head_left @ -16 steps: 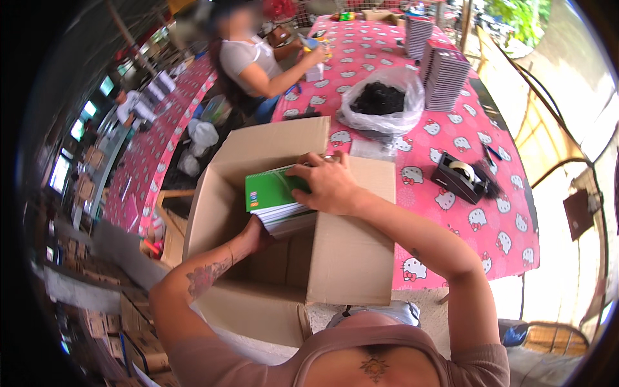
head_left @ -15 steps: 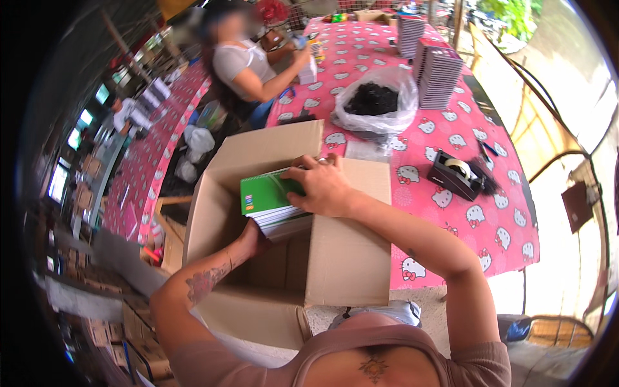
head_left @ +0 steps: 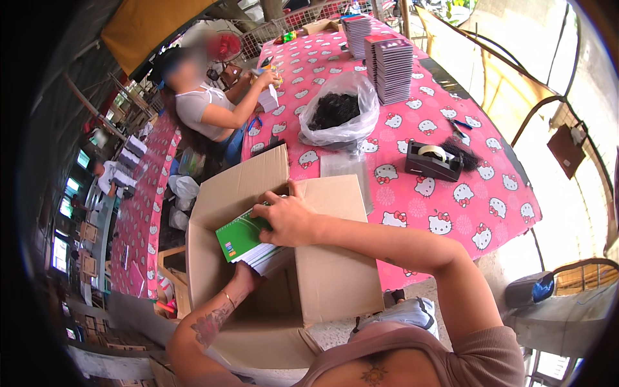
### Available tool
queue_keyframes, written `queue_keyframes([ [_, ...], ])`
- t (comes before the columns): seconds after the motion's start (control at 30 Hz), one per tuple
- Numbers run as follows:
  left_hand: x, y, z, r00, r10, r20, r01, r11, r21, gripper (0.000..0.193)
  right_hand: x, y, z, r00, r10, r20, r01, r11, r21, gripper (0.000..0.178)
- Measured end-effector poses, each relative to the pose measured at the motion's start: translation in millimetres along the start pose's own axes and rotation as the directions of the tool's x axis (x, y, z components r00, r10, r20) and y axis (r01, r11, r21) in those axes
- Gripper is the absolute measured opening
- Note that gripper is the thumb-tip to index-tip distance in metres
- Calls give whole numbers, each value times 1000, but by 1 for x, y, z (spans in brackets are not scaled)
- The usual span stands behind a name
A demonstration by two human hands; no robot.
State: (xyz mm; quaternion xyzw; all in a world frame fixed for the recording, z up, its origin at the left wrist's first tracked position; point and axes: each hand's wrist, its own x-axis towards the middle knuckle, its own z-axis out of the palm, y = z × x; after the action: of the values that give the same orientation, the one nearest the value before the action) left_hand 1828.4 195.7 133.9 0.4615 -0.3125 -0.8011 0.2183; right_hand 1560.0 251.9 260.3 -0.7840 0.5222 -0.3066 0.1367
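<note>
A stack of notebooks with a green cover on top is tilted inside the mouth of an open cardboard box. My right hand lies over the stack's upper right side, its fingers curled round the edge. Under the lower left side, my left hand supports the stack; most of its fingers are hidden beneath the notebooks. White page edges show between the two hands. The box flaps are folded outward, and its visible inside is dark.
Beyond the box, a pink patterned table carries a plastic bag of black material, a tape dispenser and tall notebook stacks. At the table's left side sits a co-worker handling a white pad. A second pink table stands farther left.
The view has turned, so the table and box appear shifted. The green notebook stack is still between both hands, now tilted more and a little lower in the box.
</note>
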Motion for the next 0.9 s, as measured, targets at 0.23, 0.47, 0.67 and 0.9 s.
queue_keyframes([
  [0.23, -46, 20, 30, 968, 250, -33, -252, 966, -65, 61, 4, -21, 7, 985, -22, -172, 58, 977, 207, 39],
  [0.47, -131, 41, 67, 863, 483, -150, -502, 854, -138, 65, 14, -77, -34, 875, -247, -417, 388, 873, 296, 32],
  [0.67, -149, 49, 123, 688, 628, -363, -715, 672, -191, 64, 30, -85, -110, 856, -257, -448, 432, 832, 348, 36],
  [0.9, -85, 99, 248, 614, 768, -181, -786, 576, -223, 58, 49, -3, -252, 909, -313, -276, 413, 771, 486, 42],
])
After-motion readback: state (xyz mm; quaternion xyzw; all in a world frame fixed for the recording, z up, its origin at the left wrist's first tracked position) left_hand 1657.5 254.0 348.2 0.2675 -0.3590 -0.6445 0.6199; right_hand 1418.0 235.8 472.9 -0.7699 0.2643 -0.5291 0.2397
